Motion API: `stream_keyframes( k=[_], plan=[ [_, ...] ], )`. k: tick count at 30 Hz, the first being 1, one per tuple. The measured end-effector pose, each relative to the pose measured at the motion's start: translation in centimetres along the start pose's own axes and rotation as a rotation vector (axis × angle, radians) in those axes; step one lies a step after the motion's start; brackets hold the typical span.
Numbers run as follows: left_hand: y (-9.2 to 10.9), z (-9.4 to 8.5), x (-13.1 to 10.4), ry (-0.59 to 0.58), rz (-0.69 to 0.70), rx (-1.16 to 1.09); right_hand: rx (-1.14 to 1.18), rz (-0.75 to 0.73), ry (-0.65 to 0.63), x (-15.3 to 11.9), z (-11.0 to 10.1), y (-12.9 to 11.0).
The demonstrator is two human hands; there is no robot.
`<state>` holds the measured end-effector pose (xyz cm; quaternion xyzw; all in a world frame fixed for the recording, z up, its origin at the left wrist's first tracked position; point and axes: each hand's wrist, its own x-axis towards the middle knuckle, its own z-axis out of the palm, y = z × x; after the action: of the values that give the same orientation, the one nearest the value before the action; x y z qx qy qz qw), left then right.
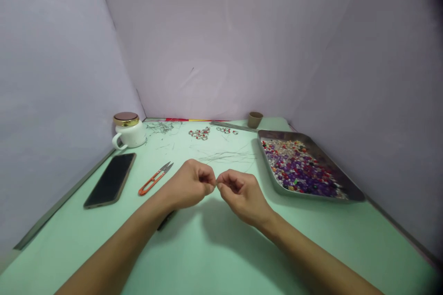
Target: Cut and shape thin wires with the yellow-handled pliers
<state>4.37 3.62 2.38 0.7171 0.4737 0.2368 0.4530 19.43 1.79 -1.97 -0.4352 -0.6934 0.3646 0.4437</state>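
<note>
My left hand (191,183) and my right hand (244,195) meet fingertip to fingertip above the middle of the green table (180,258). Both are closed in a pinch, thumb against forefinger. Whatever lies between the fingertips is too small to make out. Beyond the hands, several thin wires (228,156) are strewn on the table. Orange thread snips (154,179) rest to the left of my left hand, blades pointing away. A dark object (166,220) is partly hidden under my left wrist.
At right stands a metal tray (270,168) of mixed beads (301,166). Small beaded rings (200,133), wire scraps (162,126) and a small brown cup (255,120) are at the back. A phone (110,179) and a lidded white mug (131,135) sit left. Pale walls enclose the table.
</note>
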Motion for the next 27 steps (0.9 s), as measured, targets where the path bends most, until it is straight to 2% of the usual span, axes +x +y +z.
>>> stream_keyframes(
  k=[3,6,9,12,15,18,21,25,27],
  plan=[
    [0.3,-0.4,-0.2,-0.013,0.011,-0.020,-0.001,-0.022,-0.024,0.0,-0.1,-0.3],
    [0.0,-0.4,-0.1,0.010,-0.009,-0.153,0.035,-0.004,0.030,0.2,-0.2,-0.5],
    [-0.6,-0.2,0.4,0.042,-0.038,-0.237,0.195,0.156,0.073,0.4,-0.4,-0.7],
    [-1.2,0.1,0.8,0.047,-0.043,-0.296,0.470,0.351,0.039,0.7,-0.6,-0.8],
    [-1.6,0.2,1.1,0.041,-0.026,-0.336,0.716,0.444,0.016,0.9,-0.8,-0.7],
    [-1.6,0.2,1.1,0.035,-0.003,-0.333,0.840,0.507,-0.008,1.0,-0.9,-0.5],
    [-0.9,0.5,0.8,0.044,0.014,-0.263,0.838,0.502,0.039,1.1,-0.8,-0.4],
    [0.1,1.0,0.3,0.199,-0.008,-0.042,0.722,0.423,0.101,1.0,-0.4,-0.7],
    [0.4,1.1,0.1,0.238,-0.015,0.007,0.671,0.404,0.113,0.9,-0.2,-0.8]
  ],
)
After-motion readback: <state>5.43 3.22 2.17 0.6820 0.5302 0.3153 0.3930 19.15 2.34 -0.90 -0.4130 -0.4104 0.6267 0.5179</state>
